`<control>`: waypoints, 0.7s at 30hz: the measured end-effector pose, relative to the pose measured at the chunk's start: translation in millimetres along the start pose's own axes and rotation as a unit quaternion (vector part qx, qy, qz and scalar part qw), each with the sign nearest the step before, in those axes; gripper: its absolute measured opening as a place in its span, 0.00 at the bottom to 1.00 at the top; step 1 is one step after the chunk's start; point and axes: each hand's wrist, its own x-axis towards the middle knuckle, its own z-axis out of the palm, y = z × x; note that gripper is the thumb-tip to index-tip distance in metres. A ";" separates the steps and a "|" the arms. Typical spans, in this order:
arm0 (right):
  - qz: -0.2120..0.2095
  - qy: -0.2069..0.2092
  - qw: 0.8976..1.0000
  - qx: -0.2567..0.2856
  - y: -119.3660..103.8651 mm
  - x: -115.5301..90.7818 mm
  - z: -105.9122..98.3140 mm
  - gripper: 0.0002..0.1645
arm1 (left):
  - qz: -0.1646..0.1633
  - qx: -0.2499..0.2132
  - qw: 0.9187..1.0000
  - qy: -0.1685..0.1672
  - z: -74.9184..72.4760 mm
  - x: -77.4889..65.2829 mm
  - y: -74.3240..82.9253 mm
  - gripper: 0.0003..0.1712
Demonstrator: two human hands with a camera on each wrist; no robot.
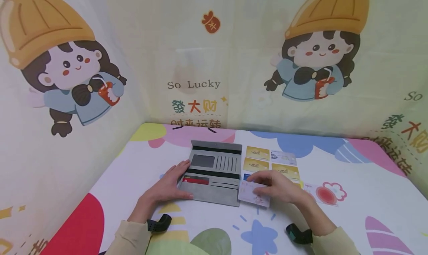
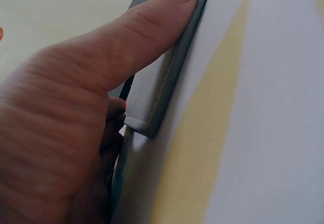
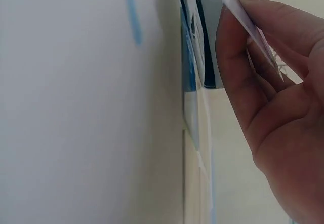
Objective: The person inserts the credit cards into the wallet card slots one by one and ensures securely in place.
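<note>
A grey wallet [image 1: 214,197] lies unfolded on the table, with a red card [image 1: 197,180] in one of its lower slots. At its left side rests my left hand [image 1: 169,184], fingers stretched along the edge and thumb on the lower flap; the left wrist view shows that thumb [image 2: 147,36] against the wallet's rim. My right hand [image 1: 281,186] pinches a pale pink card [image 1: 252,193] between thumb and fingers, beside the wallet's lower right corner. The right wrist view shows this card [image 3: 243,19] tilted, seen nearly edge-on.
Right of the wallet lie several cards in rows: gold ones [image 1: 257,153], a silver-white one [image 1: 283,157] and a blue one [image 1: 246,176] partly covered by my right hand. A pale card with a red circle [image 1: 326,195] lies farther right. Printed cloth walls [image 1: 254,114] rise behind the table.
</note>
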 end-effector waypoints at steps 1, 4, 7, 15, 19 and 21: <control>0.002 0.004 1.000 -0.003 -0.6 1.0 -0.7 0.17 | 0.001 0.001 1.000 0.000 0.1 0.2 -0.1 0.66; 0.006 0.014 1.000 -0.013 -3.0 4.2 -2.8 0.16 | 0.002 0.004 1.000 0.000 0.5 0.8 -0.4 0.66; 0.001 0.021 1.000 -0.023 -3.9 8.6 -4.3 0.16 | 0.004 0.003 1.000 0.000 0.6 0.7 -0.8 0.66; -0.007 0.028 0.999 -0.015 -5.9 29.5 -2.8 0.16 | 0.010 0.005 1.000 0.002 1.3 0.9 -2.2 0.66; 0.010 0.033 0.999 -0.006 -9.9 40.6 1.7 0.16 | 0.011 0.006 1.000 0.002 1.1 0.9 -2.5 0.66; 0.016 0.038 0.999 -0.007 -12.1 46.0 4.7 0.15 | 0.011 0.007 1.000 0.001 0.9 1.0 -2.7 0.66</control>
